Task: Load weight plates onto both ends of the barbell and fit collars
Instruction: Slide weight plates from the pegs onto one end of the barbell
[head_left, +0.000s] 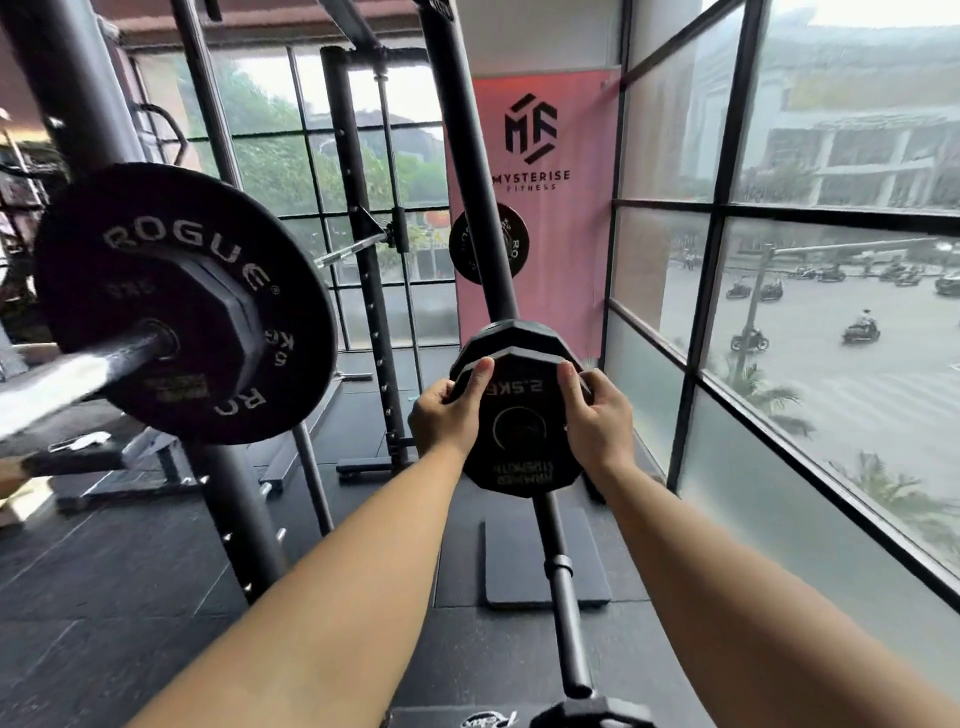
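A small black plate marked 2.5KG (519, 447) is in front of me, gripped by both hands at its upper edge. My left hand (447, 410) holds its left side, my right hand (597, 415) its right side. Right behind it sits another black plate (514, 335) on the sloping rack post (478, 208). At the left the barbell sleeve (78, 374) carries a large Rogue plate (182, 306) with a smaller faceted plate (218, 322) outside it. No collar shows on that sleeve.
A black plate (488, 249) hangs higher up behind the post. A second bar (358, 244) rests in the far rack. A bench (104, 457) stands low left. A glass window wall (779, 338) runs along the right. Dark mats (540, 566) cover the floor.
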